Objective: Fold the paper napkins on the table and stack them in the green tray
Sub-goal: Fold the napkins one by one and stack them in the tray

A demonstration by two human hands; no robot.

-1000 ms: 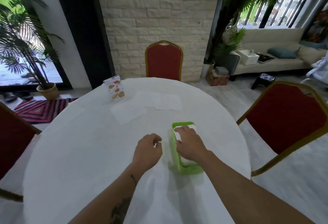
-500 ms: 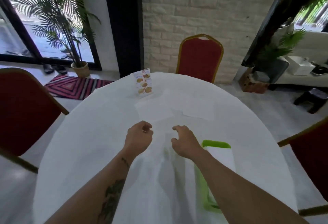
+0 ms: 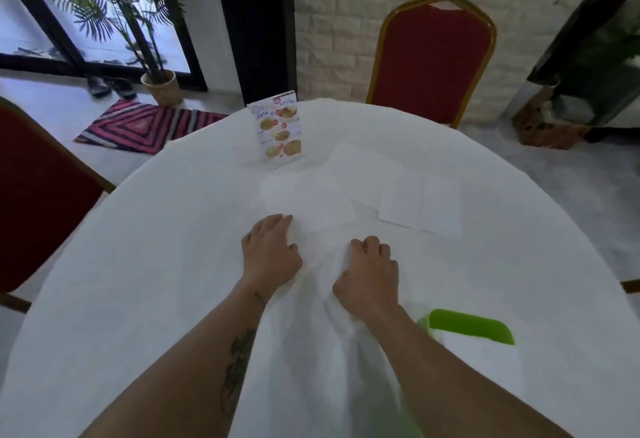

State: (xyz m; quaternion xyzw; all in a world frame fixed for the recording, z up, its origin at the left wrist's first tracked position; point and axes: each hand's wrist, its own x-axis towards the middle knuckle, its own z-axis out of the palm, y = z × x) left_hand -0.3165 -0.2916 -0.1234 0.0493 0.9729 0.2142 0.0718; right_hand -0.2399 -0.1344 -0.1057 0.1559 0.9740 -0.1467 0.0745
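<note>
Three white paper napkins lie flat on the far half of the table: a near one [image 3: 308, 202], a right one [image 3: 420, 203] and a far one [image 3: 363, 163]. My left hand [image 3: 270, 250] rests palm down with its fingertips at the near napkin's front edge and holds nothing. Just short of that napkin, my right hand [image 3: 370, 274] sits on the wrinkled tablecloth, fingers loosely curled and empty. The green tray [image 3: 471, 325] stands at the lower right, beside my right forearm. It holds a stack of folded white napkins [image 3: 481, 358].
A standing menu card [image 3: 278, 129] is at the table's far edge, behind the napkins. Red chairs stand at the far side [image 3: 433, 59] and the left [image 3: 38, 195]. The round table [image 3: 138, 264] is covered in white cloth.
My right hand left the tray and both hands moved forward toward the flat napkins. My view turned left, so the tray now sits at the lower right.
</note>
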